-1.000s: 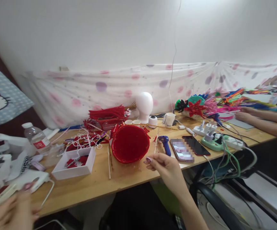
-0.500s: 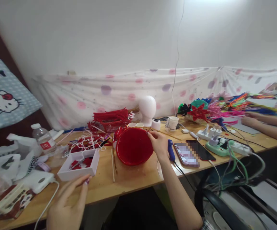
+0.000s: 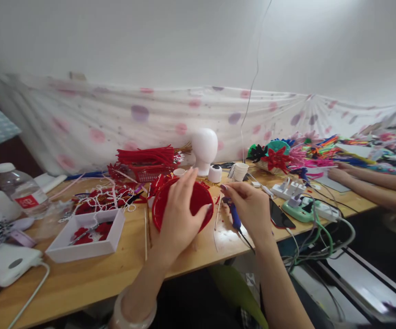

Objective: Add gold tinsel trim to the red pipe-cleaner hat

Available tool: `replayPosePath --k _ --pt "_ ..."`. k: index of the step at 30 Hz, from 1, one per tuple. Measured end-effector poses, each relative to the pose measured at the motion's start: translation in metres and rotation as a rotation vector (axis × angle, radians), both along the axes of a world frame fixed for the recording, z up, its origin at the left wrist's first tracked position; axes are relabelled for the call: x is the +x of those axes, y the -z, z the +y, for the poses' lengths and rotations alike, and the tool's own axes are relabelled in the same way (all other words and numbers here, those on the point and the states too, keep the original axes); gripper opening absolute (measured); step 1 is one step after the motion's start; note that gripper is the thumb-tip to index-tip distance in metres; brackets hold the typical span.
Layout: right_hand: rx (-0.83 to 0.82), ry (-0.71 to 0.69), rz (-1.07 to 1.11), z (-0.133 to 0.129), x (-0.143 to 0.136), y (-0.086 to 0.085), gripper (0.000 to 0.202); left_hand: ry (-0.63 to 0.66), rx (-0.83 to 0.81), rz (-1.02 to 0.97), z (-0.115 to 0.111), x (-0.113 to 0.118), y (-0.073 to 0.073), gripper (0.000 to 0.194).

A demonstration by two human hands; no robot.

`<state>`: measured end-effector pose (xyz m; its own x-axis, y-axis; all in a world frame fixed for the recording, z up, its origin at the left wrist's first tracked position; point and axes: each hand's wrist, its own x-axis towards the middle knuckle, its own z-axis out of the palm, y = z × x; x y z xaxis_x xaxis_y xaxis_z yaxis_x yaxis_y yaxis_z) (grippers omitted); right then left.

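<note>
A red bowl-like container (image 3: pixel 206 194) stands on the wooden table in front of me, its inside partly covered by my left hand (image 3: pixel 180 212). That hand reaches across it with fingers stretched and the thumb apart; whether it touches the rim I cannot tell. To the right of the container, my right hand (image 3: pixel 248 205) is raised with thumb and fingertips pinched together. Anything between those fingertips is too small to make out. Just below this hand lies a blue corded tool (image 3: pixel 234 217), probably a glue gun, with a thin stick (image 3: pixel 217 212) beside it.
A white box (image 3: pixel 84 246) with red pieces sits left, near bead strings (image 3: pixel 98 196) and a bottle (image 3: pixel 23 189). Behind are red stems (image 3: pixel 145 156) and a white foam head (image 3: pixel 205 148). Right are a phone (image 3: pixel 282 214), power strips (image 3: pixel 297 208) and another person's arms (image 3: pixel 366 180).
My left hand has moved from beside the white box up over the red container. My right hand has let go of the container's rim and shifted right. The view has turned slightly right.
</note>
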<state>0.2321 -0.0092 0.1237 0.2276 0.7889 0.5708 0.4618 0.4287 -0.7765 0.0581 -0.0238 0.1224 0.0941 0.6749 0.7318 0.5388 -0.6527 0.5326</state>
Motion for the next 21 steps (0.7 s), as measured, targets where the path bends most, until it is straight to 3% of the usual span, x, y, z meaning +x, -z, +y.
replayPosePath --k 2,4,7,10,17,19,21 --pt "0.012 -0.099 -0.105 -0.015 0.003 -0.008 0.019 0.22 -0.072 -0.024 0.01 0.017 -0.002 0.076" --pt "0.015 -0.216 -0.272 -0.03 0.005 -0.012 0.019 0.455 -0.225 -0.061 0.009 0.028 0.002 0.062" --pt "-0.045 -0.341 -0.412 -0.05 0.007 -0.008 0.023 0.584 -0.429 -0.077 -0.006 0.029 0.015 0.045" --pt "-0.104 -0.437 -0.395 -0.062 0.003 0.002 0.027 0.493 -0.514 -0.008 -0.024 0.015 0.024 0.039" --pt "-0.052 -0.569 -0.305 -0.073 -0.01 0.02 0.023 0.219 -0.522 0.206 -0.052 -0.02 0.022 0.029" --pt "-0.139 -0.6 -0.297 -0.071 -0.01 0.026 0.025 0.152 -0.514 0.218 -0.062 -0.037 0.028 0.032" --pt "-0.193 -0.542 -0.277 -0.067 -0.009 0.035 0.025 0.042 -0.503 0.144 -0.07 -0.063 0.04 0.034"
